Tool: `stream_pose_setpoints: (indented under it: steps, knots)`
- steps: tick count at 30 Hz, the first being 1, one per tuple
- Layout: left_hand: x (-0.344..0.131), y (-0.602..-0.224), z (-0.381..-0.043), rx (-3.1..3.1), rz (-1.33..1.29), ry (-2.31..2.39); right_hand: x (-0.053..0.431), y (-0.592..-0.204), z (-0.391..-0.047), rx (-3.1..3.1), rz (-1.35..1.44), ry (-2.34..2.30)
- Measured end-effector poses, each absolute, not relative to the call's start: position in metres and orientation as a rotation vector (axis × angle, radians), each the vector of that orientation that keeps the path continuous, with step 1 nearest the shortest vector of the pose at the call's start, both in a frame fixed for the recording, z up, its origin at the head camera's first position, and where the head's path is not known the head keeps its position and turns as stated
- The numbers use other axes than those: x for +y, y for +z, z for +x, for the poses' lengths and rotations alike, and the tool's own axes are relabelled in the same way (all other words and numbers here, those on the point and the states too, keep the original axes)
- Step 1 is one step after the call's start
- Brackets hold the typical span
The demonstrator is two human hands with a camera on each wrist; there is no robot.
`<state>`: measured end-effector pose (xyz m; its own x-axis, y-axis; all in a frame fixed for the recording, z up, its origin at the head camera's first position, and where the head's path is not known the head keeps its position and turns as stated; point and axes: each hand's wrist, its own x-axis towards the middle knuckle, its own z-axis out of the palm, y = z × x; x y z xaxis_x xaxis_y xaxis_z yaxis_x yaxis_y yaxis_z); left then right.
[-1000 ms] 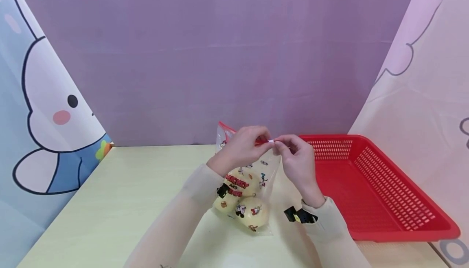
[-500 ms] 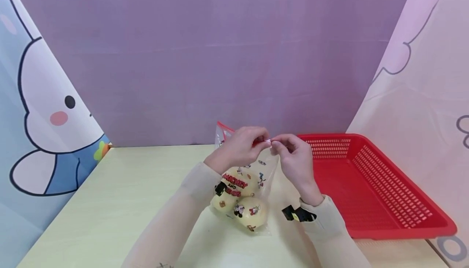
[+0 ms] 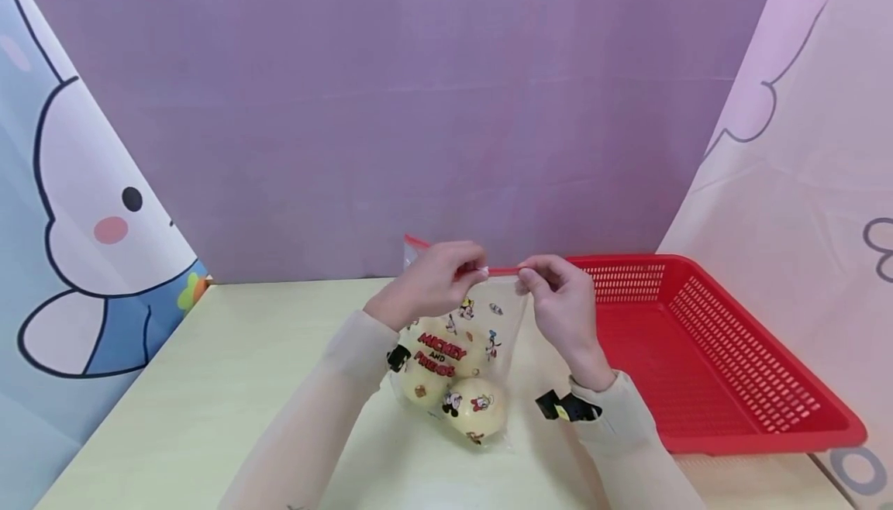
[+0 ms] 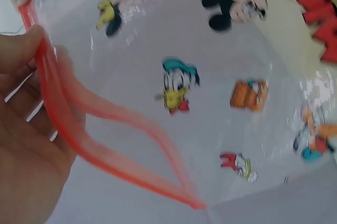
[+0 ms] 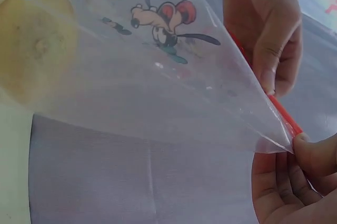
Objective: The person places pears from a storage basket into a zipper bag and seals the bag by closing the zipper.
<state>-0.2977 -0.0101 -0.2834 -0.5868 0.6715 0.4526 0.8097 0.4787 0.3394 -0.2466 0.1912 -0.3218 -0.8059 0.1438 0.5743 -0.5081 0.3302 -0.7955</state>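
A clear zip bag (image 3: 498, 316) printed with cartoon figures hangs by its red seal between my hands. Inside it lie several round, pale-yellow fruit-like things (image 3: 476, 408), low in the bag near the tabletop. My left hand (image 3: 436, 281) pinches the red seal (image 4: 52, 105) between thumb and finger, where a small white bit shows at the fingertips. At the bag's upper right corner my right hand (image 3: 565, 304) pinches the seal's end. Between the hands the seal runs straight. In the left wrist view its two red strips stand apart beyond my left hand.
A red plastic basket (image 3: 698, 363) with perforated sides stands at the right, close by my right forearm. Below everything is a pale-yellow tabletop (image 3: 230, 370). A purple backdrop (image 3: 418, 107) rises behind, with printed cartoon sheets at both sides.
My left hand has slid left along the red seal, away from my right hand, and the white bit went with it. A red stretch of seal now shows between them. My right hand stays nearly still.
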Motion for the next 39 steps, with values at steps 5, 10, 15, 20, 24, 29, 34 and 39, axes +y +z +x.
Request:
stream_pose_setpoints:
  steps: [5,10,15,20,24,29,34,39]
  knots:
    - [-0.020,-0.283,-0.298,-2.446,-1.270,-0.754,0.191,-0.322,-0.246,-2.036,0.319,1.538]
    - [-0.022,-0.280,-0.294,-2.403,-1.274,-0.749,0.190,-0.322,-0.246,-2.006,0.338,1.572]
    - [-0.023,-0.275,-0.288,-2.373,-1.268,-0.691,0.190,-0.321,-0.244,-1.982,0.350,1.591]
    - [-0.025,-0.270,-0.285,-2.358,-1.282,-0.665,0.191,-0.319,-0.243,-1.967,0.346,1.585]
    - [-0.031,-0.270,-0.284,-2.376,-1.263,-0.658,0.192,-0.318,-0.244,-1.960,0.336,1.584]
    - [-0.040,-0.272,-0.283,-2.394,-1.228,-0.664,0.194,-0.319,-0.245,-1.961,0.324,1.596]
    - [-0.043,-0.274,-0.281,-2.405,-1.204,-0.668,0.196,-0.319,-0.246,-1.965,0.352,1.620]
    - [-0.043,-0.274,-0.279,-2.409,-1.184,-0.688,0.197,-0.316,-0.245,-1.974,0.389,1.668]
